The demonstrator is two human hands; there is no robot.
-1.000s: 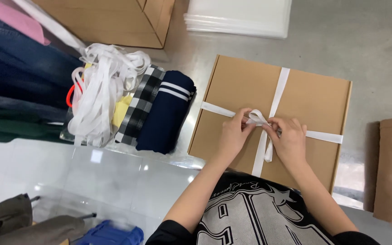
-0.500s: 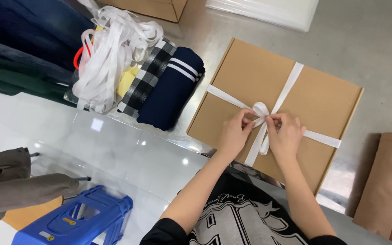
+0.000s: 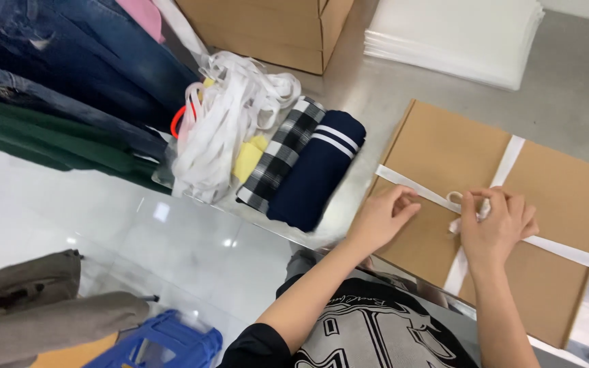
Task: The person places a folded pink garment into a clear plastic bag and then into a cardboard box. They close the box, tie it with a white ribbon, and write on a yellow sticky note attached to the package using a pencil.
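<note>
White flat ribbon [image 3: 414,189] crosses a flat brown cardboard box [image 3: 444,146] lying on the grey metal table [image 3: 567,102], its knot near the box's middle. The right hand [image 3: 495,228] pinches the knot with closed fingers, while the left hand [image 3: 383,218] rests half-open on the ribbon just beside it. Left of the box lie a rolled navy garment [image 3: 315,170] and a bundle of white straps [image 3: 223,123].

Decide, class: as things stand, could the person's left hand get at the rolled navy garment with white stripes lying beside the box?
Probably yes. The left hand rests on the near left edge of the cardboard box, and the navy roll lies just beyond that edge on the steel table, with nothing standing between them.
</note>
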